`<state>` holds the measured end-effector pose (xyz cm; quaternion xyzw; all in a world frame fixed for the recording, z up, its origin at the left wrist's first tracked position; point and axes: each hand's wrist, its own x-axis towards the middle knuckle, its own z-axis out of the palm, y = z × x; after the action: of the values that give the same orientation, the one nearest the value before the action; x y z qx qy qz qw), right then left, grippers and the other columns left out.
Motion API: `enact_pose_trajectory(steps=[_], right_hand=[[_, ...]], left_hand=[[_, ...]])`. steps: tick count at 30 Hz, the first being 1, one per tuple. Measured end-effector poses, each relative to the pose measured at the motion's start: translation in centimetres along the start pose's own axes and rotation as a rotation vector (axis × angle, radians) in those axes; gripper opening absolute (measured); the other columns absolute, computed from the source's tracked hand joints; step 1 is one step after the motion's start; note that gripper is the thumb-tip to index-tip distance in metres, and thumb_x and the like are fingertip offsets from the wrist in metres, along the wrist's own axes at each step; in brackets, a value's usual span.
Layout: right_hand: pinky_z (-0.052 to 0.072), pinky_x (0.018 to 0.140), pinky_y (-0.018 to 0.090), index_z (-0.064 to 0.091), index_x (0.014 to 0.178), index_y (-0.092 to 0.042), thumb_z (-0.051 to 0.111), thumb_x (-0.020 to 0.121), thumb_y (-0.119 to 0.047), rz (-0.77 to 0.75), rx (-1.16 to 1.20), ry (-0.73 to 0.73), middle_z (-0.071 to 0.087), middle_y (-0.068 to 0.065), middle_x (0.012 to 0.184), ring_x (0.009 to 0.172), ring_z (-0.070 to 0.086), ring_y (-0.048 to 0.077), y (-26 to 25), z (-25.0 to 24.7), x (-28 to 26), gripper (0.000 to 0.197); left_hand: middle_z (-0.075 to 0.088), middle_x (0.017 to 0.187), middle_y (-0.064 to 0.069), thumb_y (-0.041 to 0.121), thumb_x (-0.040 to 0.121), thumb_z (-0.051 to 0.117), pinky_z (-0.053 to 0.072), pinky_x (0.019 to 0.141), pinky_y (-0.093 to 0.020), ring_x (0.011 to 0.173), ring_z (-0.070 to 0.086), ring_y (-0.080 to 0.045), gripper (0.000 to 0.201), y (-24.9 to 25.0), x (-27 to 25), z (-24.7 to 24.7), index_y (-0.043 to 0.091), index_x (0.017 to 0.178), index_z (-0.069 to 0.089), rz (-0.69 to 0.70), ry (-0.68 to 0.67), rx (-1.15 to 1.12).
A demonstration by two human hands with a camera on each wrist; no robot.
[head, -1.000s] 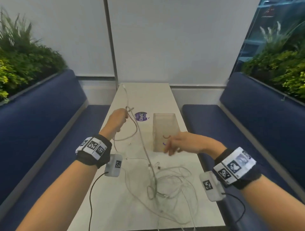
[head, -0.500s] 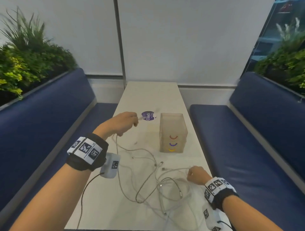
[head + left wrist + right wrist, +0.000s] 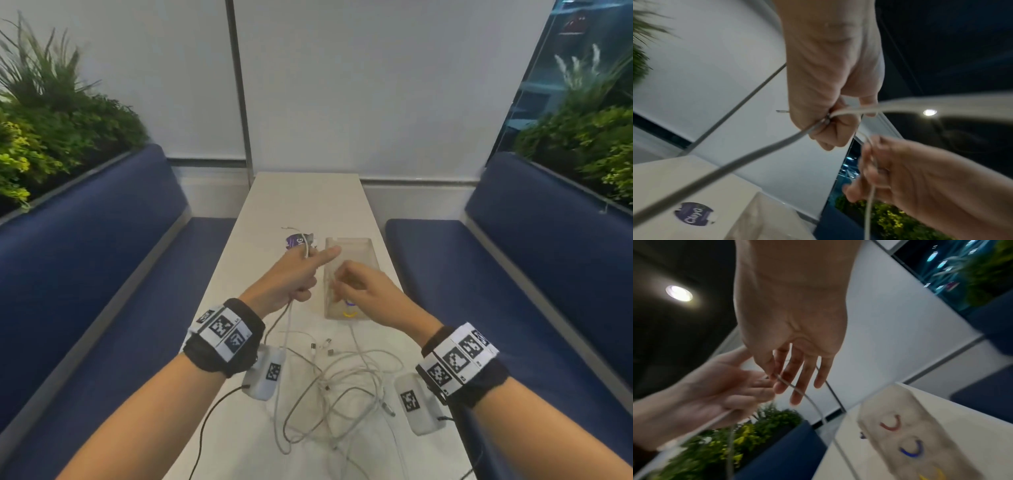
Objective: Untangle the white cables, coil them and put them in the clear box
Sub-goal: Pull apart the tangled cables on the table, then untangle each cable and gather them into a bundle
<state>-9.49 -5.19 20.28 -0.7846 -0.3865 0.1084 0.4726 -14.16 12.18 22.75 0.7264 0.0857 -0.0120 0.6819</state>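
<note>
Left hand (image 3: 291, 277) fist-gripping a white cable (image 3: 287, 318) — forefinger out, right hand (image 3: 363, 291) pinching a strand — other fingers loosely spread

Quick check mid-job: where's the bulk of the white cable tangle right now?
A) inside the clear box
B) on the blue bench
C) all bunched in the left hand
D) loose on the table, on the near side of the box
D: the cable tangle sprawls on the table on the near side of the clear box; the left hand grips only one strand.
</note>
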Motion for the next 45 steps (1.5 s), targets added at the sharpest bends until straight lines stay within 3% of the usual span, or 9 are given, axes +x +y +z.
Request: enact_pose_trajectory(steps=[4,8,14,17,24,27,32,38,45], right_hand=[[0.056,0.068,0.034,0.055,0.106,-0.014,0.054,0.099,-0.021,-0.069,0.087,-0.064,0.063,0.017,0.082,0.064,0.068,0.023,-2.5,0.7,0.3,0.01],[0.044,0.05,0.023,0.058,0.102,-0.023,0.061,0.095,-0.02,-0.024,0.17,-0.09,0.05,0.024,0.076,0.053,0.047,0.015,-1.0,0.9,-0.2,0.008],[0.045,0.057,0.021,0.057,0.077,-0.012,0.056,0.098,-0.029,0.225,0.213,-0.124,0.049,-0.009,0.053,0.052,0.047,0.012,4.1,0.4,-2.2,0.027],[0.041,0.056,0.021,0.047,0.074,-0.014,0.047,0.102,-0.033,0.265,0.225,-0.046,0.041,-0.014,0.053,0.053,0.039,0.011,4.3,0.3,-1.7,0.033],[0.023,0.052,0.02,0.053,0.098,0.006,0.027,0.095,0.003,0.045,0.355,-0.013,0.03,-0.002,0.066,0.055,0.026,0.007,-3.6,1.0,2.2,0.027],[0.032,0.055,0.018,0.053,0.108,0.008,0.027,0.099,0.005,-0.102,0.244,-0.026,0.04,0.0,0.071,0.06,0.035,0.006,-5.4,0.6,3.1,0.028],[0.037,0.054,0.017,0.04,0.113,0.001,0.045,0.101,-0.007,-0.025,0.218,-0.017,0.044,0.003,0.066,0.055,0.041,0.01,-3.5,0.7,3.0,0.015],[0.049,0.068,0.028,0.058,0.075,-0.017,0.047,0.102,-0.029,0.186,0.068,-0.149,0.05,-0.001,0.064,0.058,0.054,0.009,3.7,1.1,0.9,0.032],[0.047,0.065,0.035,0.047,0.075,-0.016,0.033,0.106,-0.031,0.083,0.016,0.015,0.046,-0.008,0.061,0.057,0.054,0.014,0.7,0.2,2.1,0.036]], left_hand=[[0.04,0.057,-0.002,0.038,0.101,0.052,0.024,0.041,-0.021,0.045,0.035,-0.015,0.035,1.2,-0.4,1.5,0.009,0.083,0.05,0.178,0.115,0.046],[0.041,0.058,0.001,0.041,0.105,0.039,0.034,0.044,-0.021,0.045,0.038,-0.008,0.044,4.1,-1.0,-0.1,0.014,0.071,0.047,0.316,0.374,0.059],[0.022,0.059,-0.002,0.036,0.108,0.033,0.031,0.041,-0.025,0.038,0.036,-0.015,0.045,7.7,-2.6,-5.1,0.018,0.066,0.033,0.462,0.542,-0.362],[0.022,0.06,0.001,0.038,0.107,0.034,0.01,0.044,-0.029,0.043,0.018,-0.011,0.04,7.3,-2.7,-5.8,0.022,0.07,0.033,0.433,0.505,-0.329],[0.056,0.051,0.02,0.028,0.096,0.064,0.03,0.043,-0.011,0.043,0.045,0.003,0.014,2.4,-2.5,-2.3,0.014,0.099,0.065,0.41,0.152,0.376],[0.056,0.069,-0.006,0.045,0.092,0.063,0.025,0.044,-0.023,0.048,0.035,-0.011,0.027,1.3,-2.2,-2.2,0.021,0.084,0.069,0.346,0.079,0.233],[0.039,0.049,0.012,0.031,0.093,0.068,0.024,0.043,-0.022,0.04,0.03,-0.004,0.034,2.4,-1.8,-3.9,0.019,0.065,0.052,0.356,0.276,0.158],[0.031,0.058,0.004,0.023,0.092,0.065,0.021,0.04,-0.022,0.042,0.026,-0.008,0.021,5.1,-1.8,-9.6,0.022,0.075,0.054,0.402,0.682,-0.256],[0.045,0.061,0.0,0.029,0.088,0.07,0.032,0.055,-0.031,0.052,0.036,-0.011,0.028,2.4,-0.4,-10.4,0.011,0.072,0.057,0.346,0.701,0.175]])
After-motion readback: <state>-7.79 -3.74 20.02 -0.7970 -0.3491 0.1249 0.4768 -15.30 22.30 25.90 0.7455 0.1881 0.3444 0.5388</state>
